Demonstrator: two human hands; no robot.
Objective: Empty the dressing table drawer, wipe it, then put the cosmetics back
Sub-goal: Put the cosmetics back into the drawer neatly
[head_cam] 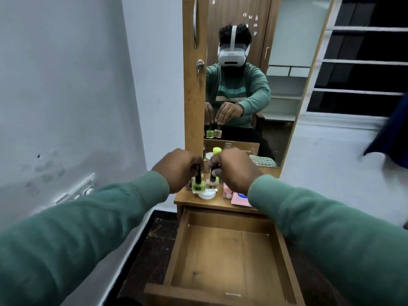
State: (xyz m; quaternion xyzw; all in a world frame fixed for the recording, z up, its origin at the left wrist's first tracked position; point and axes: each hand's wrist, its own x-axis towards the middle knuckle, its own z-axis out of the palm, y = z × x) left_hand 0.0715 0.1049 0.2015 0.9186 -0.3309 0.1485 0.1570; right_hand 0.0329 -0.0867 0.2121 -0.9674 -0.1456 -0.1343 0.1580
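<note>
Two glass bottles: my left hand (pixel 178 167) pinches the green bottle (pixel 198 186) by its cap, my right hand (pixel 234 167) the beige bottle (pixel 212 184). Both look light, rigid, breakable and slick, so I judge the cap the best grip, kept upright.

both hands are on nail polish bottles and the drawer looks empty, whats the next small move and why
Probably lift both bottles and lower them into the open drawer. The left hand pinches the black cap of the green nail polish bottle and the right hand that of the beige nail polish bottle, both over the tabletop, while the drawer shows bare wood.
</note>
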